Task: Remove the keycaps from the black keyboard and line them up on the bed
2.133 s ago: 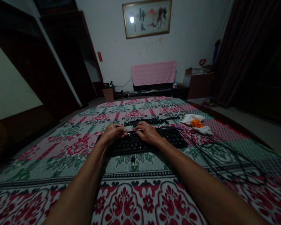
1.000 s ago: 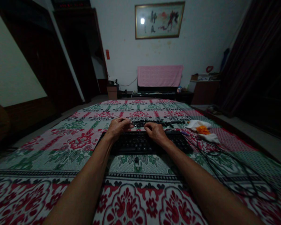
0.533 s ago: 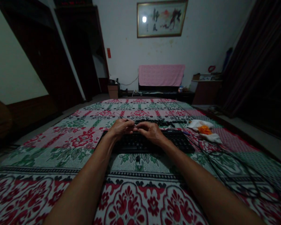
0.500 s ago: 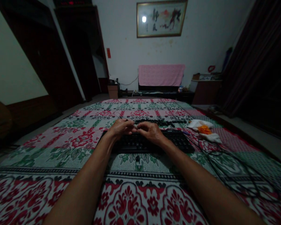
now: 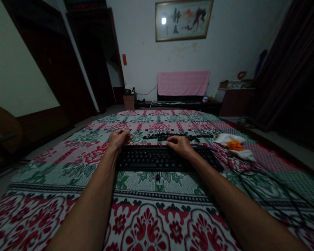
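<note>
A black keyboard point(image 5: 146, 160) lies flat on the patterned bedspread, in front of me. My left hand point(image 5: 118, 140) is at its far left corner, fingers curled; a small dark bit shows at the fingers, too small to name. Over the keyboard's far edge, right of the middle, my right hand point(image 5: 180, 145) has thumb and forefinger pinched together. Whatever lies between those fingertips cannot be made out. Just beyond the keyboard runs a strip of small loose black pieces point(image 5: 162, 137), which look like keycaps; my right fingertips are close to it.
White tissue with an orange patch point(image 5: 235, 144) lies right of the keyboard. A black cable point(image 5: 261, 195) loops over the bedspread point(image 5: 146, 223) on the right. Against the far wall, a pink cloth point(image 5: 183, 83) hangs over a dark screen-like object. A round wooden piece point(image 5: 2, 136) stands at left.
My hands, together over the keyboard before, have moved apart: the left to the left, the right slightly right. More keys now show between them. The view has shifted slightly.
</note>
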Demonstrator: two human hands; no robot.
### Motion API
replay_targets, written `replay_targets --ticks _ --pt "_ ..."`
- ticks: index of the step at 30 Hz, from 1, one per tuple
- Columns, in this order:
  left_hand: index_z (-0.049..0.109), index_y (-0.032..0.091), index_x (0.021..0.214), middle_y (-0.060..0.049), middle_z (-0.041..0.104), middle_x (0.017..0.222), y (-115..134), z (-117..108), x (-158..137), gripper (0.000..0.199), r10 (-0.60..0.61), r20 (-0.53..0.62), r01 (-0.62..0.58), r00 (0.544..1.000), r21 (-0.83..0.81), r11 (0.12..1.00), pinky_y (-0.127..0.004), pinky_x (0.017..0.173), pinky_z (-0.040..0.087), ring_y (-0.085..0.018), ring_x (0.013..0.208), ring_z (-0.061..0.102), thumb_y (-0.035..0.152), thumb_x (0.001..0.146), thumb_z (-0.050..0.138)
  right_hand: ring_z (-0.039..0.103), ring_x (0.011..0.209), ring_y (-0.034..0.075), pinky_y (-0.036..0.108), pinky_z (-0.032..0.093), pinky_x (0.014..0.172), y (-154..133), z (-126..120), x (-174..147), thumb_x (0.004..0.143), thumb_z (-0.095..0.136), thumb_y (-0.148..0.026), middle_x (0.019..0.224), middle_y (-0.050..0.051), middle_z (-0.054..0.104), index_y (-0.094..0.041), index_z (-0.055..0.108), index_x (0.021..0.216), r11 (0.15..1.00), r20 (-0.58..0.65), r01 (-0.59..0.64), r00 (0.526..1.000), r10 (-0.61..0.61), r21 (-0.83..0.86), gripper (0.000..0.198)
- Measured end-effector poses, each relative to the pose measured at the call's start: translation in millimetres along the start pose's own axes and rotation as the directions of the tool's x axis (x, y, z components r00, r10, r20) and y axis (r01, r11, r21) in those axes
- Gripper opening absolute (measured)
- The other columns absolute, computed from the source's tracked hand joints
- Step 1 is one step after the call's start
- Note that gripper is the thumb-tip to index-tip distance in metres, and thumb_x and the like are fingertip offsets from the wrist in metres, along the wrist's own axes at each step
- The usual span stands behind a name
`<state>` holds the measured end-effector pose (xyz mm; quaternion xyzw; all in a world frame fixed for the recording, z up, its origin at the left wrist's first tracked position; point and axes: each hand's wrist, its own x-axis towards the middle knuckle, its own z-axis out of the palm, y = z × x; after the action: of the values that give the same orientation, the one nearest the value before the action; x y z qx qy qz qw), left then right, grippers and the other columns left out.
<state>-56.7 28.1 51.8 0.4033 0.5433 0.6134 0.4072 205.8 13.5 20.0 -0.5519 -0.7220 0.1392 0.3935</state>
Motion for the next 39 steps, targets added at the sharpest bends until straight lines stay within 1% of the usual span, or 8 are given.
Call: replay_targets --ticks 4,8,15,22,27,31,35,39 --pt "0.056 0.011 0.073 -0.003 0.064 0.061 -15.4 -3.7 9.5 0.015 -0.014 -0.019 0.014 1.0 -0.032 0.999 -0.018 0.041 0.047 -0.014 0.052 0.063 0.02 0.064 0.064 0.064 0.075 0.016 0.024 0.047 0.073 -0.7 -2.7 -0.3 0.073 0.054 -0.021 0.081 0.003 0.071 -0.016 0.07 0.084 0.997 0.052 -0.078 0.996 0.079 -0.012 0.02" --pt "0.056 0.012 0.071 -0.004 0.064 0.063 -17.5 -2.8 10.6 0.016 -0.001 -0.009 0.0 1.0 -0.057 0.998 -0.019 0.041 0.047 -0.015 0.054 0.064 0.021 0.061 0.064 0.064 0.071 0.014 0.022 0.047 0.07 2.5 -2.6 10.2 0.071 0.056 -0.019 0.078 0.002 0.07 -0.016 0.07 0.084 0.99 0.099 -0.112 0.988 0.121 -0.091 0.02" --pt "0.056 0.013 0.071 -0.003 0.063 0.061 -14.7 2.8 7.1 0.016 -0.012 -0.009 0.011 1.0 -0.041 0.999 -0.018 0.041 0.046 -0.014 0.051 0.063 0.023 0.061 0.064 0.063 0.072 0.012 0.02 0.046 0.07 1.7 8.9 40.6 0.064 0.062 -0.015 0.078 -0.002 0.07 -0.021 0.071 0.083 0.952 0.138 -0.1 0.98 0.144 -0.288 0.022" --pt "0.057 0.014 0.069 -0.001 0.063 0.06 -16.7 4.6 7.3 0.014 -0.012 0.014 0.012 1.0 -0.028 1.0 -0.018 0.04 0.045 -0.014 0.05 0.062 0.022 0.06 0.064 0.063 0.072 0.011 0.016 0.043 0.064 10.0 12.5 51.3 0.065 0.059 -0.012 0.073 -0.002 0.07 -0.018 0.072 0.078 0.944 0.329 -0.025 0.934 0.14 -0.33 0.02" --pt "0.057 0.014 0.069 -0.001 0.063 0.059 -17.2 4.2 8.3 0.013 -0.018 0.016 0.019 1.0 -0.029 0.999 -0.019 0.04 0.046 -0.014 0.051 0.062 0.022 0.061 0.064 0.061 0.066 0.01 0.015 0.042 0.058 9.7 10.7 56.5 0.061 0.061 -0.009 0.068 -0.002 0.069 -0.018 0.072 0.075 0.922 0.351 -0.039 0.918 0.186 -0.386 0.019" --pt "0.057 0.015 0.068 -0.001 0.063 0.06 -17.0 4.2 8.8 0.012 -0.014 0.011 0.015 1.0 -0.028 1.0 -0.019 0.039 0.045 -0.014 0.051 0.062 0.023 0.062 0.063 0.061 0.066 0.011 0.015 0.041 0.057 10.5 9.4 59.0 0.06 0.062 -0.009 0.069 -0.002 0.068 -0.018 0.07 0.074 0.904 0.327 -0.051 0.922 0.205 -0.424 0.019" --pt "0.057 0.015 0.068 -0.001 0.063 0.06 -15.6 4.4 7.9 0.012 -0.018 0.007 0.018 1.0 -0.021 1.0 -0.019 0.04 0.045 -0.014 0.052 0.063 0.022 0.062 0.064 0.061 0.064 0.014 0.019 0.043 0.058 10.9 10.0 60.5 0.064 0.063 -0.021 0.064 0.002 0.067 -0.017 0.069 0.067 0.879 0.302 -0.063 0.926 0.229 -0.473 0.007" --pt "0.057 0.015 0.069 -0.001 0.064 0.059 -14.5 4.6 6.0 0.013 -0.033 -0.004 0.032 0.999 -0.032 0.999 -0.019 0.041 0.045 -0.014 0.05 0.062 0.022 0.061 0.064 0.063 0.066 0.017 0.022 0.046 0.06 7.9 16.6 62.9 0.063 0.065 -0.039 0.063 0.005 0.066 -0.018 0.067 0.062 0.83 0.28 -0.069 0.923 0.264 -0.553 0.021"
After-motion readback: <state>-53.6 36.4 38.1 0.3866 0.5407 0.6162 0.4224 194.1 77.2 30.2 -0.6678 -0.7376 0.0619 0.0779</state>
